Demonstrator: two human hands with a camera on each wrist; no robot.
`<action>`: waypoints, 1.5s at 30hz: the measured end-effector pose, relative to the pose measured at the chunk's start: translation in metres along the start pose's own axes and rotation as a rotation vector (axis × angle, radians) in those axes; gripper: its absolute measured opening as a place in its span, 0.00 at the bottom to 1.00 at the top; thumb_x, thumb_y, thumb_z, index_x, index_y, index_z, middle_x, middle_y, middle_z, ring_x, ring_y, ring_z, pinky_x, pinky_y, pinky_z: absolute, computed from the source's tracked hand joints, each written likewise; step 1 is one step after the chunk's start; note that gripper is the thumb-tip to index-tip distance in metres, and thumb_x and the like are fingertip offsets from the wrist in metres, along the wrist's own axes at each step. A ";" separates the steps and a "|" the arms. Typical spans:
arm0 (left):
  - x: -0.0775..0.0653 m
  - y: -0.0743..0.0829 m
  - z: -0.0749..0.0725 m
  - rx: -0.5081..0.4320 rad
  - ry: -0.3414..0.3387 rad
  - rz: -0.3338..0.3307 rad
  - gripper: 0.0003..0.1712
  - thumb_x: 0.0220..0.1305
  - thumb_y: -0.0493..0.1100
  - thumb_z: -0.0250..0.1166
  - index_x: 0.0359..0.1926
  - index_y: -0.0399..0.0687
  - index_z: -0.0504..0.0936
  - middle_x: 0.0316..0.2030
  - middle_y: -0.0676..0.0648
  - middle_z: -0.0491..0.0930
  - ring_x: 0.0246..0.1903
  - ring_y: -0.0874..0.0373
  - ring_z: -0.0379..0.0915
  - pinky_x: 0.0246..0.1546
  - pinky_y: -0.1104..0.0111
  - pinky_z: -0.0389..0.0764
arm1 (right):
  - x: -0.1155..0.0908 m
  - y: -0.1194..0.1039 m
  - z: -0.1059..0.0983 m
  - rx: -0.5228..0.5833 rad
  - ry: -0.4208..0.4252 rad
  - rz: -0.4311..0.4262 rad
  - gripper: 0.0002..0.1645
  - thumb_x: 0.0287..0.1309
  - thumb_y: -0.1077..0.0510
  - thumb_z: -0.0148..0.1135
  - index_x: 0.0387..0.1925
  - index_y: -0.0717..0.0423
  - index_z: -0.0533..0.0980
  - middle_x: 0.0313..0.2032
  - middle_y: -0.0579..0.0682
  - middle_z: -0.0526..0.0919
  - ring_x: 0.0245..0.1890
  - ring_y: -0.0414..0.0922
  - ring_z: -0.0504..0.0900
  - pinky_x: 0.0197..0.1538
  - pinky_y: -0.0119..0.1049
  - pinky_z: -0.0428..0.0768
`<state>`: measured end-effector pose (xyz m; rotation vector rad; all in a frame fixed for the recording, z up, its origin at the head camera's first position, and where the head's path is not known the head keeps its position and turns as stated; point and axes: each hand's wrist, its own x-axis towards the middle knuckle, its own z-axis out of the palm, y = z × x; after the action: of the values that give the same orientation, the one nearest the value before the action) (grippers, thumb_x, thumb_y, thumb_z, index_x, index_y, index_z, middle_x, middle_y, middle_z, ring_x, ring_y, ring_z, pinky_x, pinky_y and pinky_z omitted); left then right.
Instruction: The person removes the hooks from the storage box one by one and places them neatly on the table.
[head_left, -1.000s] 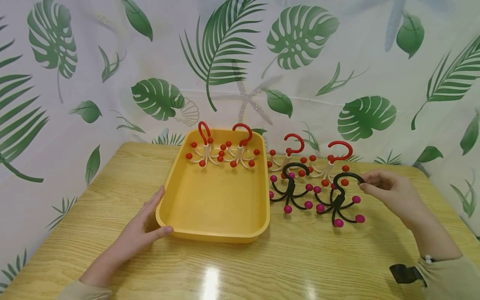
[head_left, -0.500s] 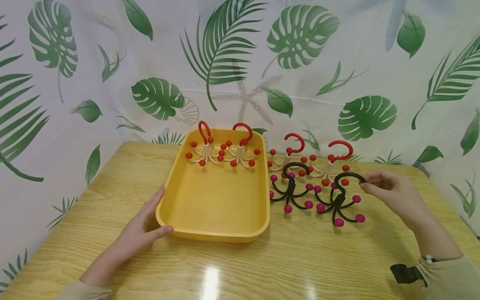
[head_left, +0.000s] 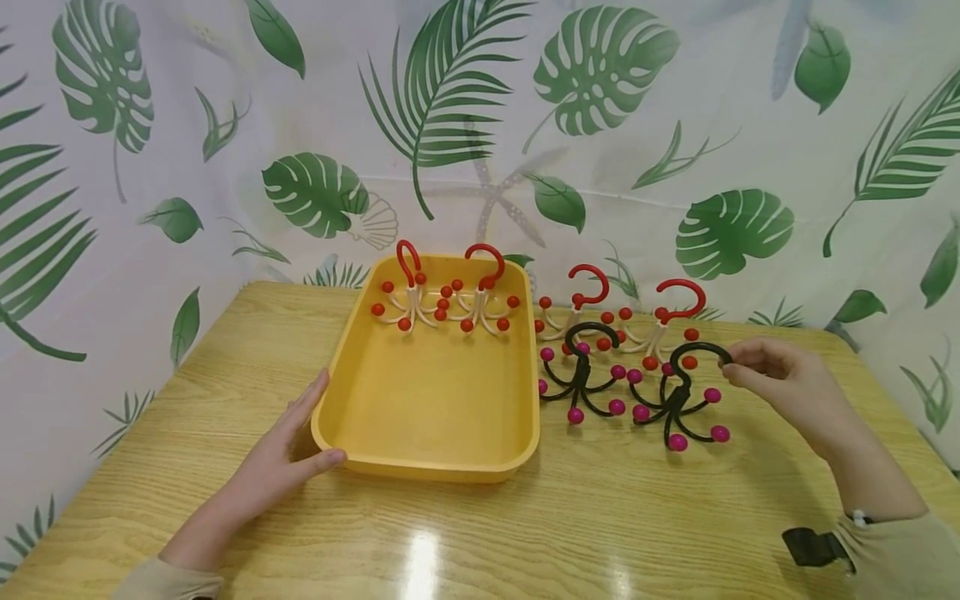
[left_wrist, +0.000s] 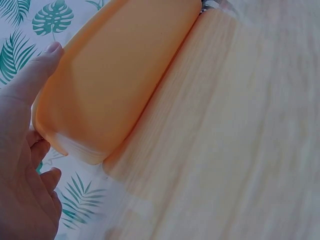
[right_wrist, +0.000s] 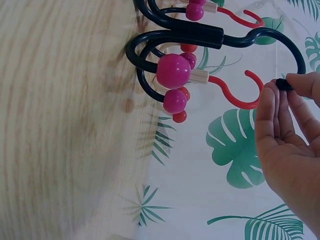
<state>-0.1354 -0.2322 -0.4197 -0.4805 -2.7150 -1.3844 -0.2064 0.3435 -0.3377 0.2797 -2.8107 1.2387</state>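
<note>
My left hand rests at the near left corner of a yellow plastic tray, thumb on its front rim and fingers along its left side. Between thumb and fingertips, my right hand pinches the hook tip of a black multi-arm hanger with magenta balls on its arm ends. This hanger stands upright, right of the tray; the right wrist view shows the pinch up close. A second black hanger stands to its left. Two cream hangers with red hooks, one a left hanger, stand inside the tray's far end.
Behind the black hangers stand two more cream hangers with red hooks, a left one and a right one, partly covered. All rests on a wooden table. A leaf-patterned cloth hangs along the table's back edge.
</note>
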 end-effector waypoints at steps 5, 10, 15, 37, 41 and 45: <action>0.001 0.002 -0.001 -0.005 -0.001 0.007 0.54 0.59 0.46 0.69 0.76 0.62 0.43 0.74 0.47 0.42 0.71 0.38 0.36 0.67 0.41 0.36 | 0.000 0.000 0.000 -0.015 0.003 0.011 0.20 0.65 0.54 0.59 0.51 0.66 0.72 0.36 0.35 0.80 0.36 0.27 0.77 0.37 0.18 0.73; 0.000 0.004 -0.001 -0.006 -0.002 0.004 0.53 0.59 0.46 0.69 0.76 0.62 0.44 0.74 0.47 0.42 0.71 0.39 0.36 0.67 0.41 0.37 | 0.000 -0.003 0.000 -0.030 0.007 0.014 0.22 0.64 0.54 0.60 0.52 0.66 0.72 0.38 0.37 0.81 0.36 0.27 0.76 0.37 0.19 0.74; 0.000 0.005 -0.001 -0.003 -0.001 0.001 0.53 0.59 0.46 0.69 0.76 0.62 0.44 0.74 0.47 0.43 0.71 0.39 0.37 0.67 0.41 0.37 | 0.000 -0.006 0.001 -0.060 0.009 0.002 0.22 0.64 0.53 0.60 0.52 0.66 0.72 0.39 0.42 0.82 0.35 0.26 0.76 0.36 0.19 0.75; -0.001 0.002 0.000 0.000 -0.002 -0.004 0.54 0.59 0.47 0.69 0.76 0.61 0.43 0.75 0.47 0.42 0.71 0.38 0.36 0.67 0.40 0.37 | 0.004 -0.073 0.019 0.062 0.159 -0.149 0.18 0.62 0.56 0.62 0.52 0.57 0.74 0.43 0.40 0.81 0.41 0.31 0.80 0.42 0.18 0.76; -0.001 0.002 0.000 0.004 0.000 -0.001 0.54 0.59 0.47 0.69 0.76 0.61 0.43 0.75 0.48 0.42 0.71 0.38 0.37 0.67 0.40 0.37 | 0.009 -0.092 0.030 0.088 0.114 -0.169 0.17 0.62 0.55 0.63 0.51 0.55 0.75 0.44 0.43 0.81 0.41 0.33 0.81 0.42 0.20 0.77; -0.001 0.001 -0.001 0.008 0.001 -0.004 0.54 0.59 0.47 0.69 0.76 0.62 0.43 0.75 0.49 0.42 0.71 0.39 0.37 0.67 0.40 0.38 | 0.017 -0.109 0.041 0.130 0.062 -0.208 0.18 0.62 0.56 0.63 0.52 0.57 0.75 0.46 0.48 0.81 0.43 0.36 0.81 0.43 0.22 0.78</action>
<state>-0.1344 -0.2321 -0.4185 -0.4740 -2.7213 -1.3743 -0.2015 0.2384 -0.2839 0.5165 -2.5754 1.3568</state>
